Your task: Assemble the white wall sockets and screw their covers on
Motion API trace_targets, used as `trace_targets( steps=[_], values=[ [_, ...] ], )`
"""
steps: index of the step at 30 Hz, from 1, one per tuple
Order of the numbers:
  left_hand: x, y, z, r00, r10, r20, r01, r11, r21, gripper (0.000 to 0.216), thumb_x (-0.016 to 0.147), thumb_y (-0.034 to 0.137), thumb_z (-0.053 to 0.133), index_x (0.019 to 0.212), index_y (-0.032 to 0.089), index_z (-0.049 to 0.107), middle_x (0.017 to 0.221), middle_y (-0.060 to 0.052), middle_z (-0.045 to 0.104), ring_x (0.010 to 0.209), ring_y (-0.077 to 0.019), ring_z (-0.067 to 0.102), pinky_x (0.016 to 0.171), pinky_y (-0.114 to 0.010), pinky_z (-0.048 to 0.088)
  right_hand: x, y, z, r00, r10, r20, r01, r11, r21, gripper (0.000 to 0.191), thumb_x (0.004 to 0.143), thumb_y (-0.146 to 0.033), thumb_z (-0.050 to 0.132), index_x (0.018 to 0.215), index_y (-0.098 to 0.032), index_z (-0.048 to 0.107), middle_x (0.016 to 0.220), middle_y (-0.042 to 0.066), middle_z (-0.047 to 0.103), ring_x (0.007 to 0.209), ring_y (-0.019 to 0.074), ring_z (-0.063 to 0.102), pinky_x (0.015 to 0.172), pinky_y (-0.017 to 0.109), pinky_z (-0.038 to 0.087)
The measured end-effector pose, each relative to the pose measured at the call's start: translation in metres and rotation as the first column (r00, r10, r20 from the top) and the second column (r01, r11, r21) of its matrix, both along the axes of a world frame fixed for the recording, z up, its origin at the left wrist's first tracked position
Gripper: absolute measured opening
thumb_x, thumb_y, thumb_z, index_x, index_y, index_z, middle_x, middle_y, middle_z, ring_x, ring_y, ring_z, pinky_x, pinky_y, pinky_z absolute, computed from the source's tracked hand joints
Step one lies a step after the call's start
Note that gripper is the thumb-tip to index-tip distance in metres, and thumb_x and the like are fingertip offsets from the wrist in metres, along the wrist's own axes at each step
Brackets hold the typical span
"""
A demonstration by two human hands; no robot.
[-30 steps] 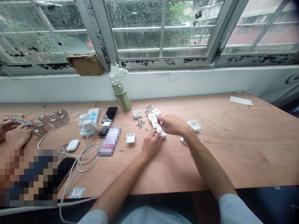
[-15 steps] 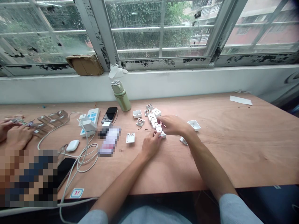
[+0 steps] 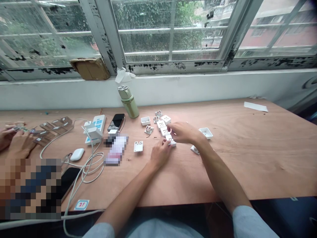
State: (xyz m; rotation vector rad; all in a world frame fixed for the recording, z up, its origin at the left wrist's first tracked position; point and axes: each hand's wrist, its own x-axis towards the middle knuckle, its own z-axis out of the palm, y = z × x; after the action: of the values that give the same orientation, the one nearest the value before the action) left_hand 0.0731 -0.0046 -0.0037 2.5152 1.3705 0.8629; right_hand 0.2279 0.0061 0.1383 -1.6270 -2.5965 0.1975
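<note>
Several white wall sockets form a staggered row on the table, and the nearest socket [image 3: 170, 140] lies under my hands. From its left side, my left hand [image 3: 160, 151] grips that socket with bent fingers. My right hand [image 3: 183, 132] hovers just above it, fingers curled in a pinch; whatever they hold is hidden. Just beyond are a second socket [image 3: 164, 132], a third socket [image 3: 161, 124] and a white square piece [image 3: 165, 119]. Open socket inserts with metal parts [image 3: 149, 129] lie left of the row. Beside my right forearm sits an empty white shell [image 3: 206, 133].
A white cover [image 3: 138, 146] and a box-like shell [image 3: 145, 121] lie to the left. Behind them stands a green flask [image 3: 128, 102]. Farther left are a power strip [image 3: 99, 124], phones, an earphone case [image 3: 77, 154] and looped cables. Another person's hands [image 3: 21, 142] work at the far left.
My two hands and the sockets stay in nearly the same place. At the far left, the other person's hands shift slightly.
</note>
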Motion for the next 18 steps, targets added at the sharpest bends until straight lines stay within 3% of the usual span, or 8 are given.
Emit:
trace_targets(
  steps=[18],
  values=[
    [0.0002,-0.0003,-0.0012,1.0,-0.01,0.014,0.01,0.999,0.035,0.013,0.094,0.031,0.052,0.101,0.022,0.06,0.102,-0.003,0.06,0.077,-0.0127,0.058,0.057,-0.021,0.039,0.0,0.0002,-0.0025,1.0,-0.017,-0.024,0.017,1.0,0.022,0.019,0.08,-0.015,0.047,0.093,-0.019,0.061,0.083,0.004,0.064,0.066,0.0137,0.049,0.055,0.027,0.023]
  ],
)
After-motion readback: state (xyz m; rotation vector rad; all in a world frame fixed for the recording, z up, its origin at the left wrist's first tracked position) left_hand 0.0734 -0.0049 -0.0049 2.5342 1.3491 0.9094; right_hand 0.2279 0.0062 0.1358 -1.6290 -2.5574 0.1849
